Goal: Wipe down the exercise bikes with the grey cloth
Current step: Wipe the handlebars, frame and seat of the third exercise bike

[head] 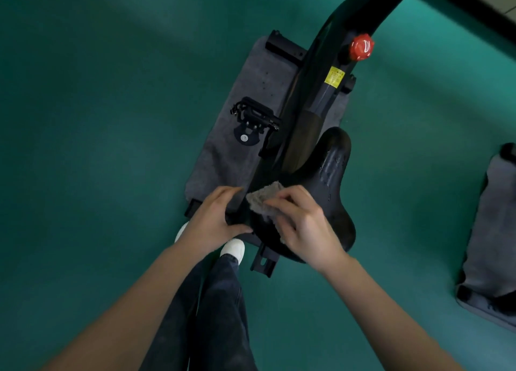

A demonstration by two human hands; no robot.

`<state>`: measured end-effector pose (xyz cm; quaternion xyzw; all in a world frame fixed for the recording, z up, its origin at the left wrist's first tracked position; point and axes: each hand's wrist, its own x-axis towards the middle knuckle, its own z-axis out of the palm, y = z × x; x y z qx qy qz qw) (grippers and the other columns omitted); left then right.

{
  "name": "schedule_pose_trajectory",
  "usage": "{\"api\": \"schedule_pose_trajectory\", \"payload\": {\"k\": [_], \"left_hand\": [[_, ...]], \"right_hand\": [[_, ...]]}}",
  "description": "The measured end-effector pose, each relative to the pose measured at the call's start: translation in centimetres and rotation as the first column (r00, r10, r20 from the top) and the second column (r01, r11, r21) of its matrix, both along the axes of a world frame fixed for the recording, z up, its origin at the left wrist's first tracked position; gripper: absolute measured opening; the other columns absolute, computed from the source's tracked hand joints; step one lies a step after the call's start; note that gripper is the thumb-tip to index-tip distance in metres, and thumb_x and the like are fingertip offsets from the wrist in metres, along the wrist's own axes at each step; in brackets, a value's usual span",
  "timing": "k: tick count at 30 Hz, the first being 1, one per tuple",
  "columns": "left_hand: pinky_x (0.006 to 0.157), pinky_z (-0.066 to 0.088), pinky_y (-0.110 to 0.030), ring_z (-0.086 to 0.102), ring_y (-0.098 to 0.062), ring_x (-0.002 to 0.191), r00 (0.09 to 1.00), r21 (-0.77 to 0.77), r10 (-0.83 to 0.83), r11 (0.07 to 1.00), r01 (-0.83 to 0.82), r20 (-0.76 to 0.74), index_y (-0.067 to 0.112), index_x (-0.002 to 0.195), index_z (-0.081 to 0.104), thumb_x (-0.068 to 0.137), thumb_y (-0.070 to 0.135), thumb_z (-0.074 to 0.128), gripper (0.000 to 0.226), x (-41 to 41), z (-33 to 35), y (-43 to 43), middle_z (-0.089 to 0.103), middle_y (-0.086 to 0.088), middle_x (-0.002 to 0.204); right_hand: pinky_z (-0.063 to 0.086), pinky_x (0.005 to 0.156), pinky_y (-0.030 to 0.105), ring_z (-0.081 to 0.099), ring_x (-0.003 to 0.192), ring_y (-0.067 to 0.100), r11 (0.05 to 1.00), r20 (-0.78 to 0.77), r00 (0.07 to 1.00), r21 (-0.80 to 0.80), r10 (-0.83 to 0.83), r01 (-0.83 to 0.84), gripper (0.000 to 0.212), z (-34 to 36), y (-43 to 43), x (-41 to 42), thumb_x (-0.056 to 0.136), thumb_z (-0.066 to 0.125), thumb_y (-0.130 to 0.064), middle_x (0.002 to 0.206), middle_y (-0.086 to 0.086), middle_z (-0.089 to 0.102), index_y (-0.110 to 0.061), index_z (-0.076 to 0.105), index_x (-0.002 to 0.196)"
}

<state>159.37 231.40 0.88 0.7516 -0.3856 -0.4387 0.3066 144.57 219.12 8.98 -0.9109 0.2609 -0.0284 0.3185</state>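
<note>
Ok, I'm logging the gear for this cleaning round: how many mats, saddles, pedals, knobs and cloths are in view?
Mats: 2, the middle mat and the right mat
Saddle: 1
Pedal: 1
Red knob: 1
Grey cloth: 1
Total: 6

Both arms reach forward: left hand point(215, 217) grips the saddle point(332, 175) edge; right hand point(304, 225), fingers curled, holds cloth point(262, 200) atop it.
</note>
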Motion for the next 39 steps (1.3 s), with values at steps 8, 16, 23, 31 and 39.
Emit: {"api": "schedule_pose_trajectory", "payload": {"k": [8,16,23,31,39], "left_hand": [[0.101,0.034,-0.023,0.042,-0.005,0.118,0.991,0.003,-0.078,0.997,0.079,-0.112,0.027,0.137,0.042,0.056,0.036,0.088,0.092,-0.2,1.0,-0.8,0.046,0.01,0.127],[0.089,0.049,-0.026,0.057,-0.005,0.102,0.979,-0.071,0.029,0.997,-0.044,-0.201,0.039,0.107,0.053,0.047,0.019,0.093,0.074,-0.6,0.5,-0.9,0.057,0.011,0.108],[0.094,0.04,-0.02,0.047,0.009,0.11,0.983,-0.004,-0.05,0.999,0.05,-0.176,0.044,0.125,0.046,0.049,0.045,0.088,0.087,-0.6,0.7,-1.0,0.051,0.019,0.119],[0.108,0.033,-0.033,0.035,-0.006,0.127,0.982,-0.027,-0.158,0.987,0.157,-0.1,0.039,0.138,0.035,0.046,0.077,0.069,0.105,-1.4,3.1,-3.8,0.04,0.016,0.132],[0.103,0.036,-0.037,0.038,-0.009,0.119,0.986,-0.001,-0.163,0.987,0.163,0.018,0.031,0.135,0.042,0.057,0.077,0.057,0.092,-2.6,3.4,-5.8,0.041,0.018,0.125]], "right_hand": [[0.044,0.088,0.022,0.061,0.097,0.026,0.981,-0.009,0.983,-0.069,-0.183,0.182,0.026,-0.2,-4.2,0.8,0.083,0.059,0.007,0.1,0.012,0.061,-0.001,0.069,0.106],[0.046,0.083,0.026,0.06,0.092,0.031,0.987,0.062,0.996,0.139,0.069,-0.077,0.024,-0.4,1.6,1.3,0.077,0.06,0.01,0.095,0.015,0.06,0.001,0.07,0.097],[0.045,0.087,0.019,0.06,0.094,0.027,0.965,0.149,0.957,-0.055,-0.247,0.258,0.024,-1.0,-0.2,-1.2,0.08,0.057,0.011,0.099,0.016,0.059,0.003,0.07,0.099],[0.046,0.086,0.023,0.059,0.092,0.029,0.859,0.222,0.861,-0.137,-0.458,0.493,0.028,-1.5,-0.9,-4.2,0.079,0.054,0.018,0.097,0.018,0.058,0.004,0.069,0.099],[0.038,0.082,0.006,0.054,0.087,0.014,0.447,0.178,0.443,-0.014,-0.879,0.894,0.022,-1.8,-0.7,-5.6,0.083,0.058,0.009,0.1,0.016,0.062,0.001,0.068,0.102]]}}
